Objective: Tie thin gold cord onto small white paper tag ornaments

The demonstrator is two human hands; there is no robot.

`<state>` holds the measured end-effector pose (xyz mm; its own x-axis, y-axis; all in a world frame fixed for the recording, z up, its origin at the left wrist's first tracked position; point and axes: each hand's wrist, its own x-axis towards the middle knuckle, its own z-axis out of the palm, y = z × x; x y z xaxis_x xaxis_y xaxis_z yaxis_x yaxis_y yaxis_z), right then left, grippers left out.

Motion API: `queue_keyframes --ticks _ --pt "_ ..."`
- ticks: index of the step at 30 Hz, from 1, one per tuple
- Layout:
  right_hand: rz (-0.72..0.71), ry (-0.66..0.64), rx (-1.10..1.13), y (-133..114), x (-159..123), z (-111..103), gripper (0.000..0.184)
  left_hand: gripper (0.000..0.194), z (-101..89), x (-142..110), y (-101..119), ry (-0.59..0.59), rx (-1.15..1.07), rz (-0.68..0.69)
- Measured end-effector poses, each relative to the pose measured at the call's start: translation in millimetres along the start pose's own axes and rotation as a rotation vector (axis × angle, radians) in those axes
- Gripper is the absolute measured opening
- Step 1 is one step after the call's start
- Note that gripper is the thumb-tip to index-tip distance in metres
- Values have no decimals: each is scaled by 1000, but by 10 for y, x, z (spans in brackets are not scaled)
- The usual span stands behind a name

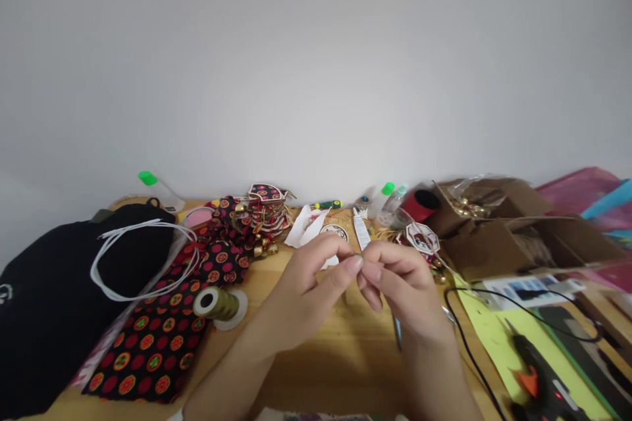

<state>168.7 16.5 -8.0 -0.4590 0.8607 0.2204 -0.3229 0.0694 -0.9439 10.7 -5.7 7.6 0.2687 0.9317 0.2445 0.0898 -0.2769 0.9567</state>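
Observation:
Over the middle of the wooden table (340, 375), my left hand (316, 283) and my right hand (399, 283) meet at the fingertips. Thumb and forefinger of each are pinched together. Whatever sits between them is too small and too well covered to make out. Behind the hands lie a crumpled white paper (305, 227), a white tube (361, 230) and a round printed piece (336, 231). A spool of olive thread (220, 303) stands left of my left hand. Beyond my right hand is an octagonal charm (421, 237) with small bells.
Patterned cloth (148, 348), a coil of white cord (106, 270) and a black garment (54, 289) fill the left. On the right, a glue gun (540, 368) with a black cable lies on a yellow sheet (486, 329), below open cardboard boxes (484, 256). A screwdriver (328, 204) lies by the wall.

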Motion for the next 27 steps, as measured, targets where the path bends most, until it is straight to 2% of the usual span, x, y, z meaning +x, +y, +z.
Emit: queue_keyframes --ticks 4,8,13,17,21,26,27 --pt "48 0 86 6 -12 -5 27 29 9 -5 -12 -15 -73 63" --pt "101 -54 291 -12 -8 27 29 32 59 -14 -34 4 -273 103" --pt "96 -167 612 -21 62 124 30 34 147 -11 -38 24 -579 6" --pt "-2 -187 704 -28 99 135 34 33 151 -4 3 87 -749 -42" --pt "-60 -68 537 -66 47 83 31 31 114 -11 39 130 -797 -56" --pt "-180 109 80 -70 -62 84 11 36 135 -33 39 146 -805 -84" --pt "-214 127 -11 -67 -74 97 15 37 144 -37 36 149 -797 -86"
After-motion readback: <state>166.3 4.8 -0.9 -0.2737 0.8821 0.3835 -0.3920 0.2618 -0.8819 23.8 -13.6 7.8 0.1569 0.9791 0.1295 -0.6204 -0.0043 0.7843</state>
